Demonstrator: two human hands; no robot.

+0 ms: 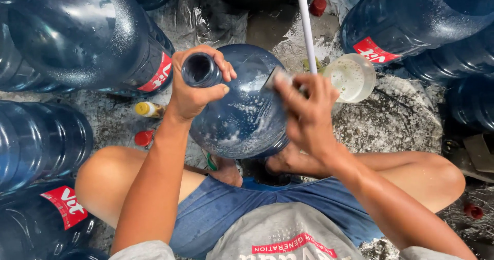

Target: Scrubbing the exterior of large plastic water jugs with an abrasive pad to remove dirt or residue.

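Left hand (193, 87) grips the neck of a soapy blue jug (242, 108); right hand (306, 111) presses a sponge (278, 77) on it. Right, a bowl (352, 77) holds foamy liquid.

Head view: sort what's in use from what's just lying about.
In use:
left hand gripping the neck of the soapy blue jug
right hand pressing a scrubbing pad on it
cup of soapy liquid

Lying about:
other blue jugs
red caps
small yellow-capped bottle
white pipe
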